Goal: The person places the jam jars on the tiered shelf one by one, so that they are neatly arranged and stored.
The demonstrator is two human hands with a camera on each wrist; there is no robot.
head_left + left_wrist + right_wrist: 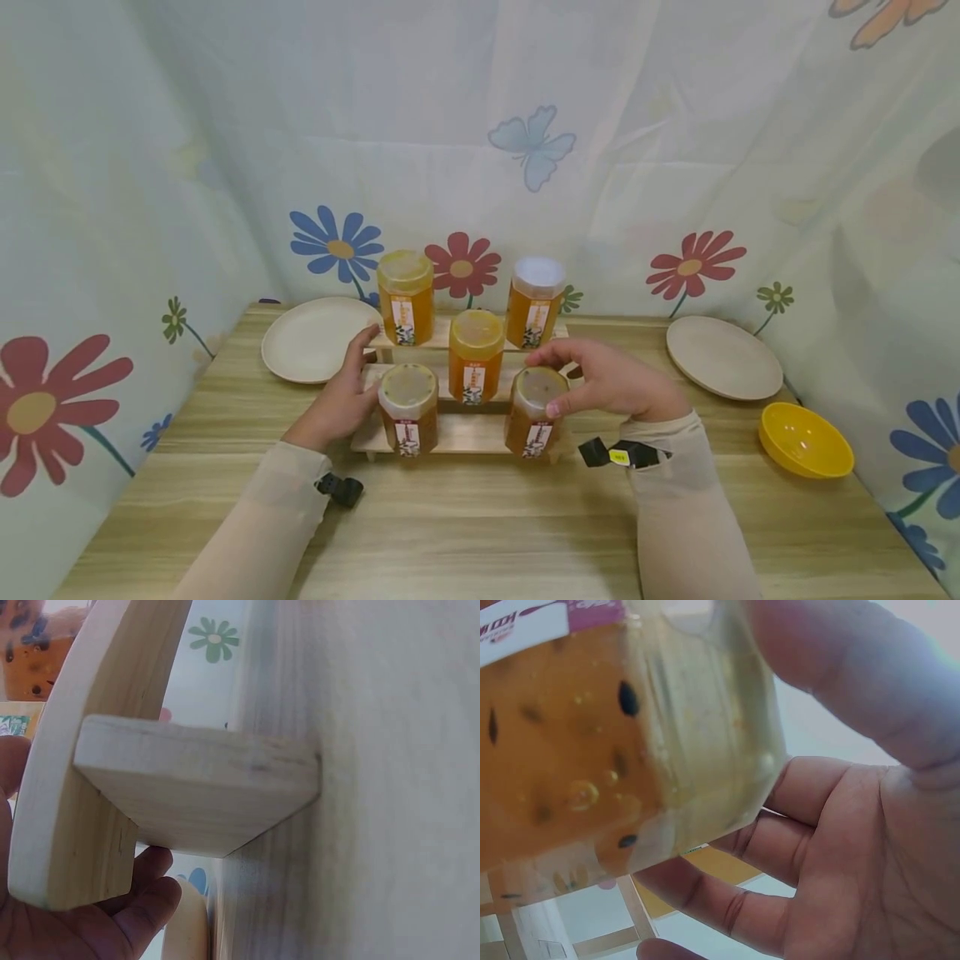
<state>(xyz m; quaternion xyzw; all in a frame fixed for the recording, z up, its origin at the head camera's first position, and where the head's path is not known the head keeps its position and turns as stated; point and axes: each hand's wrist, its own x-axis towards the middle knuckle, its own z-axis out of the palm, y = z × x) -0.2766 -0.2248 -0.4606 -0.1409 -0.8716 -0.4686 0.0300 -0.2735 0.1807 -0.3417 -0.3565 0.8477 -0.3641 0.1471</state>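
Observation:
A three-step wooden stand (472,442) carries several jars of amber preserve with white labels. My left hand (341,408) grips the stand's left end; in the left wrist view its fingers (154,907) curl round the edge of a wooden step (75,787). On the lowest step at the right, my right hand (611,379) holds a jar (531,435) near its lid, thumb in front and fingers behind. Dark seeds show inside that jar in the right wrist view. A matching jar (411,429) stands at the lowest step's left. One jar (476,371) sits on the middle step.
Two more jars, one yellow-lidded (406,312) and one white-lidded (534,312), stand on the top step. A cream plate (315,342) lies behind my left hand. At the right are another plate (723,358) and a yellow bowl (806,442). A flowered curtain (420,150) encloses the table.

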